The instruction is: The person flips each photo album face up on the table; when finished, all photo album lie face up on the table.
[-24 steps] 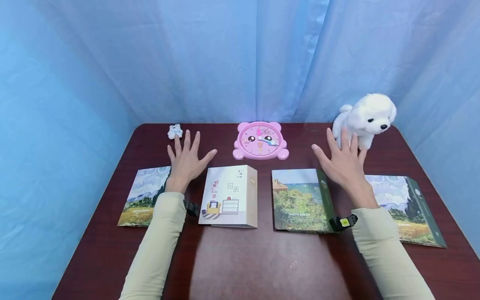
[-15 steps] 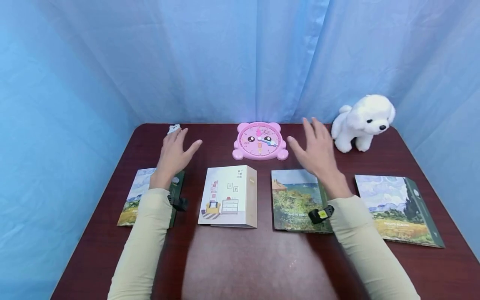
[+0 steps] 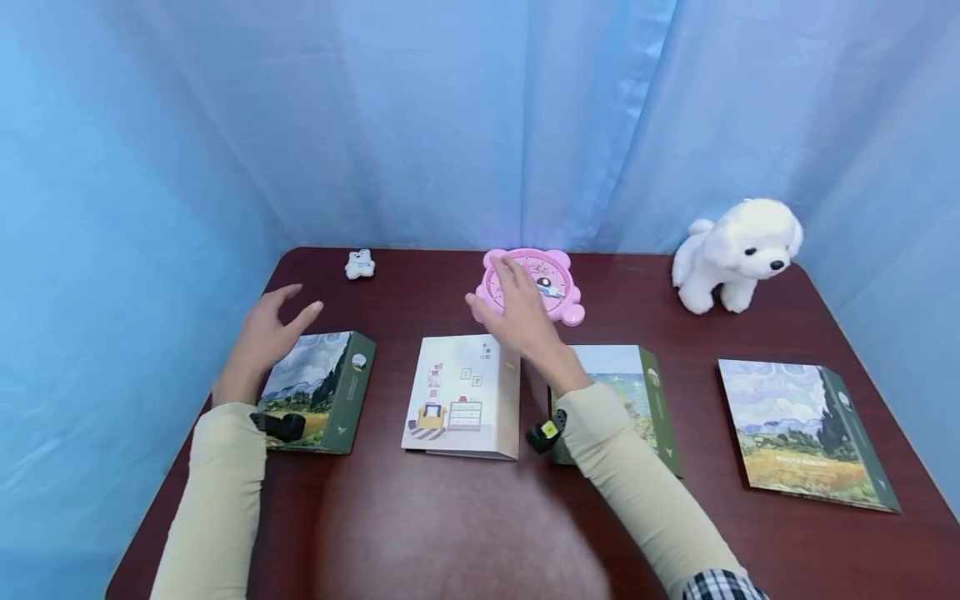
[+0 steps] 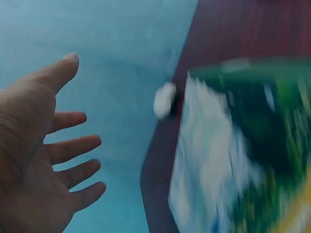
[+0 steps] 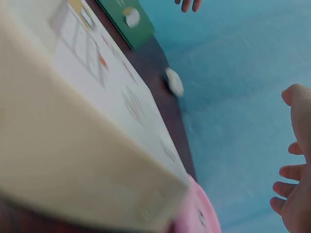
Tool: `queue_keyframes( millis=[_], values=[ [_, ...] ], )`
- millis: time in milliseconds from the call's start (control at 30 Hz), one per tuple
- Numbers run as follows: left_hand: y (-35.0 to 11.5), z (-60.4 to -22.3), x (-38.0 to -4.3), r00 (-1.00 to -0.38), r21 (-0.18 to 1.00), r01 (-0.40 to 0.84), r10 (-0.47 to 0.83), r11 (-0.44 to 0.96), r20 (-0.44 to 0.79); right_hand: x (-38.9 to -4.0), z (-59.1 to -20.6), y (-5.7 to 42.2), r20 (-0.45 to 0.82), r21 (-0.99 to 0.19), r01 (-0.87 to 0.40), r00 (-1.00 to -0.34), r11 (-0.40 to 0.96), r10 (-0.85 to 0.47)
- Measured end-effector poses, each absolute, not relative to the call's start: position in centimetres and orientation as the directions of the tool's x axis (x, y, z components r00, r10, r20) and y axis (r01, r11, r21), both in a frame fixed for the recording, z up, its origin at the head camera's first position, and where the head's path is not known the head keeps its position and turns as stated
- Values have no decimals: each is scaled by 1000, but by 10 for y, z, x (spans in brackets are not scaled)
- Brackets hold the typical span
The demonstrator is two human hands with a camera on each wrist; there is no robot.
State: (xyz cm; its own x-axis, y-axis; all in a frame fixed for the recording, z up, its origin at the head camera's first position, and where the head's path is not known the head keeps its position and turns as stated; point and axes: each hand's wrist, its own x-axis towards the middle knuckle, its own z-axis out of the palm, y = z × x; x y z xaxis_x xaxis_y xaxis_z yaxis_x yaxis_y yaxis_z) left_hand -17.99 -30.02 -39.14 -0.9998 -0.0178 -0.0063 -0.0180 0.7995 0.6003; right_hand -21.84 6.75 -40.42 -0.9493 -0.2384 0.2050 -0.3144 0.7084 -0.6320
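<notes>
My left hand point(image 3: 262, 342) hovers by the left edge of a landscape-covered photo album point(image 3: 318, 383), thumb apart from the fingers and nothing held. That hand point(image 4: 39, 136) also shows in the left wrist view, apart from the blurred album point(image 4: 223, 145). Above the gap between a white album with a room drawing point(image 3: 453, 400) and a pink toy clock point(image 3: 561, 268) is my right hand point(image 3: 521, 317), fingers extended, holding nothing. It hides part of the clock's face. In the right wrist view the right hand point(image 5: 301, 165) appears at the right edge, with the white album point(image 5: 87, 121) close by.
A green-spined photo album point(image 3: 645, 392) lies partly under the right forearm. Farther right is another landscape album point(image 3: 802, 433). A white plush dog point(image 3: 738, 258) stands at the back right, a small white bear toy point(image 3: 360, 265) at the back left. Blue curtains point(image 3: 420, 125) surround the table.
Both hands have swept left: the right from in front of the plush dog to the clock, the left from near the small bear to the leftmost album's outer side. The view has shifted slightly.
</notes>
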Motion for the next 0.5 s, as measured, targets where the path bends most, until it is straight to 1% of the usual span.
queue_keyframes(
  millis=[100, 233, 500],
  values=[
    [-319, -401, -170, -999, 600, -44, -18, 799, -50, -215, -411, 47, 155, -657, -302, -951, 690, -269],
    [-339, -414, -157, -996, 590, -76, -32, 804, -84, -208, -420, 20, 110, -657, -306, -943, 689, -314],
    [-360, -432, -135, -983, 567, -144, -52, 811, -176, -185, -438, -30, 48, -705, -326, -908, 630, -416]
  ],
)
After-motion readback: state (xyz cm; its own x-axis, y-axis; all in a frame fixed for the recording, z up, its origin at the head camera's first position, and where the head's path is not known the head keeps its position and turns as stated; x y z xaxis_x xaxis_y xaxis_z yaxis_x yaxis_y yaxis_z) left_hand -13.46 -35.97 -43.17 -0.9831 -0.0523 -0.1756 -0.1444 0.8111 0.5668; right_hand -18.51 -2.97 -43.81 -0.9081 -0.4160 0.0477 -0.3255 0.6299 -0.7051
